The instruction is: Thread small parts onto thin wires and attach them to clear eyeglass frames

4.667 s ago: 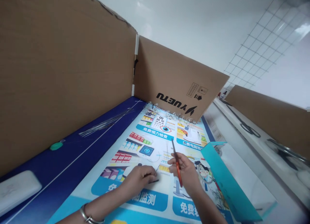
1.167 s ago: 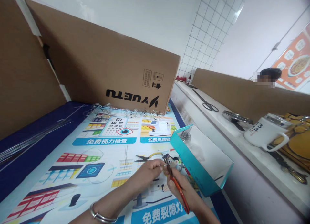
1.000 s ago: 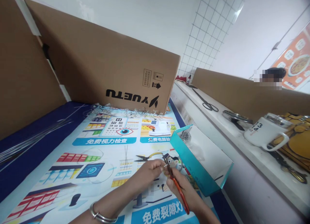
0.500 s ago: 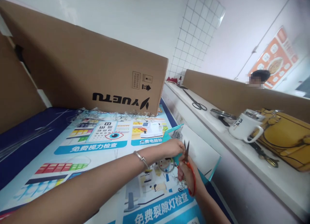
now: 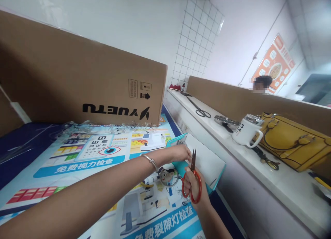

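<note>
Right hand (image 5: 192, 188) clenches scissors (image 5: 193, 163) upright, blades clear of the box (image 5: 176, 143); left hand (image 5: 181, 152) at its rim, grip I cannot tell.

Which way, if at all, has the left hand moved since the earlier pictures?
Yes. The left hand has moved right and forward: earlier it sat over the poster, left of the teal box; now it reaches the box's edge.

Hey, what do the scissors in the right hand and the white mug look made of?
The scissors seem to have dark, slim metal blades and glossy orange-red plastic loops. The mug looks like glossy white-coated metal or ceramic; its smooth sheen can't settle which.
</note>
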{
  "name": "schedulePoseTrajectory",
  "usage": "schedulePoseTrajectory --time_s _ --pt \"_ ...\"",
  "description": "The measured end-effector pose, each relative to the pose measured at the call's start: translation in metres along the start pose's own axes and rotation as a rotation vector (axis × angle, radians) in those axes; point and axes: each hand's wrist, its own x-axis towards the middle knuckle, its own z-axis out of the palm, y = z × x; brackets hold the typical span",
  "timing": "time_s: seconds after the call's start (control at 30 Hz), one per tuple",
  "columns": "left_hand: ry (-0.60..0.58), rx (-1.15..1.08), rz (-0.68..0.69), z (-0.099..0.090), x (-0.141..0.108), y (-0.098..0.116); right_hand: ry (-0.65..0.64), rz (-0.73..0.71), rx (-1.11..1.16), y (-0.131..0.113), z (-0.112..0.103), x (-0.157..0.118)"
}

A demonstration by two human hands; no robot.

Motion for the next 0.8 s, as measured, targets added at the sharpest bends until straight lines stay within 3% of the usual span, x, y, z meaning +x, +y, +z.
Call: schedulePoseTrajectory --time_s 0.17,0.27,0.37,0.43,0.53,0.67,0.8 --pt "0.003 -0.069 -0.124 -0.02 -0.066 -0.008 -0.089 0.008 -0.19 -0.003 -0.018 -0.006" --pt "0.023 -0.168 -0.315 -0.03 -0.122 -0.026 -0.087 -0.056 -0.478 -0.004 -0.028 -0.005" --pt "0.086 -0.292 -0.462 -0.035 -0.175 -0.051 -0.145 -0.108 -0.77 -0.007 -0.024 -0.001" --pt "0.156 -0.375 -0.542 -0.036 -0.205 -0.067 -0.234 -0.115 -0.909 -0.008 -0.012 0.002" --pt "0.236 -0.483 -0.552 -0.035 -0.24 -0.08 -0.333 -0.165 -1.043 -0.003 0.015 0.009" --pt "0.306 -0.556 -0.505 -0.032 -0.274 -0.083 -0.471 -0.242 -1.287 0.02 0.059 0.029" --pt "0.352 -0.585 -0.506 -0.031 -0.302 -0.084 -0.529 -0.265 -1.49 0.046 0.102 0.062"
